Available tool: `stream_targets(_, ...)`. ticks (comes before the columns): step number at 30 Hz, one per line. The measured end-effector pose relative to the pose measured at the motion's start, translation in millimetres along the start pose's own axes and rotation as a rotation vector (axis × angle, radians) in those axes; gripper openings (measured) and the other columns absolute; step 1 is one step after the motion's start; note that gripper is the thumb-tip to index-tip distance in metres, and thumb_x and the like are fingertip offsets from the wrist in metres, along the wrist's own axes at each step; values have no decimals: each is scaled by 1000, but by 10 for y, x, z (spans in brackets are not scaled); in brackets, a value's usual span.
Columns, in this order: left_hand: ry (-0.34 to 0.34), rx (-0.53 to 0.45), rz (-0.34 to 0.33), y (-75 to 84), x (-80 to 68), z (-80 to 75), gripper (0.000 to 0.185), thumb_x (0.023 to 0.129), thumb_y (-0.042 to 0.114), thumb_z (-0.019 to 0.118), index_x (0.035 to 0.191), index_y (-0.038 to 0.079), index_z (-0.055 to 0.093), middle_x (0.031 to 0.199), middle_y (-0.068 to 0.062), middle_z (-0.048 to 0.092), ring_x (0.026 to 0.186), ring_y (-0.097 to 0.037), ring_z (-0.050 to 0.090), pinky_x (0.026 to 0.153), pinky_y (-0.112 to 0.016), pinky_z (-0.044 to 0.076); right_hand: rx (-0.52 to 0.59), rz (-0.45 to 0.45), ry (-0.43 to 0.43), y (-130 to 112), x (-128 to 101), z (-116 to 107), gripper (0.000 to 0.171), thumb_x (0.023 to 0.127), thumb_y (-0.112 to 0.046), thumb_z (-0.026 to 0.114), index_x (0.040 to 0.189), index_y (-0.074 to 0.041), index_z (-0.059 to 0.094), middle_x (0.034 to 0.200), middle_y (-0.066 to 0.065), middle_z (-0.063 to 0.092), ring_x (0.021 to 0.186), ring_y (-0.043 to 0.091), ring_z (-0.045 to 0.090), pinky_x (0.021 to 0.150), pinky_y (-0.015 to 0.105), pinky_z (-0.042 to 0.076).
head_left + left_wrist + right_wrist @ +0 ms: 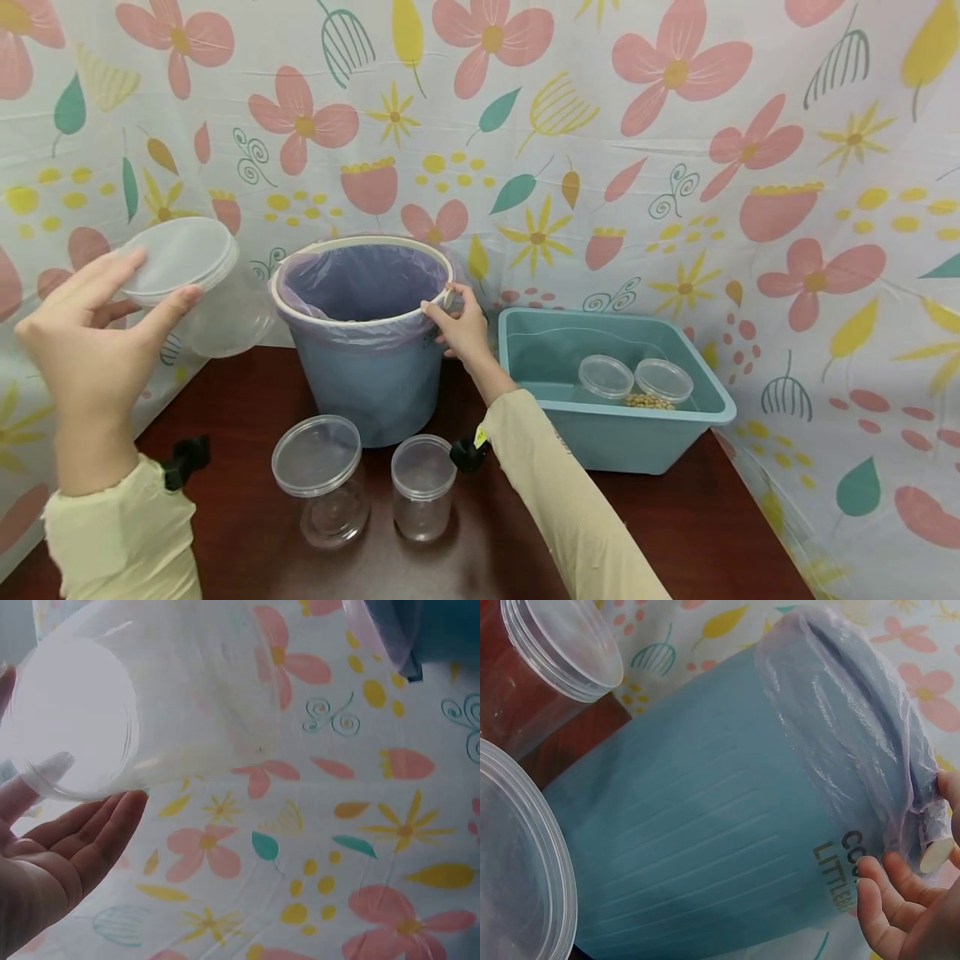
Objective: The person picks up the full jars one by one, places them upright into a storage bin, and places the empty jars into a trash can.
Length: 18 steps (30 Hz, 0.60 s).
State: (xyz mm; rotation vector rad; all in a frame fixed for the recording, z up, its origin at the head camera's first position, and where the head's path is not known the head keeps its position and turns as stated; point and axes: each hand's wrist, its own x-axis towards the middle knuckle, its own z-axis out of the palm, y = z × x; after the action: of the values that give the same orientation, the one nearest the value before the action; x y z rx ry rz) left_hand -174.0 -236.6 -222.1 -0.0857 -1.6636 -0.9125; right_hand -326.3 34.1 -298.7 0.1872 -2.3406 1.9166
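Observation:
My left hand point(90, 342) grips a clear plastic jar point(232, 312) by its lidded end, thumb and fingers on either side of the whitish lid point(180, 254). The jar is held up and tilted to the left of a blue trash bin point(367, 383); its see-through wall fills the upper left wrist view. With thumb and fingers, my right hand point(463, 329) pinches the cream rim ring point(360, 319) at the bin's right side. Under the ring, a thin purple bag point(855, 712) lines the bin and folds over its edge.
Two lidded clear jars, a larger one point(333, 508) and a smaller one point(422, 508), stand on the dark wooden table point(247, 550) before the bin. At right, a blue-green basin point(615, 442) holds two lidded jars point(663, 381), one showing tan beans or nuts. Flowered cloth hangs behind.

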Motion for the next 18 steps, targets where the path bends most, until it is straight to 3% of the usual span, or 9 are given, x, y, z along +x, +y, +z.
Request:
stream_targets(7,1,-86,-63,-16,89,180,49,60,6,83,105,1,65,104,-7,64,88,-4,57,72,-11,42,-5,0,-6,6,14,4,60,79,-38,65,131,-21,41,78,8,53,75,39,60,37,26,42)
stream_targets(11,9,-65,-95,-18,129,290,50,60,11,83,107,7,65,107,-5,63,90,-4,56,72,-12,41,-6,-1,-6,2,13,7,60,79,-38,65,131,-21,41,79,8,54,75,39,60,38,26,42)
stream_targets(18,26,-62,-59,-94,172,510,50,60,13,83,107,6,66,106,-5,63,94,-4,56,75,-13,42,-3,-11,0,10,4,14,60,79,-37,65,131,-21,40,78,8,54,74,39,60,37,26,42)
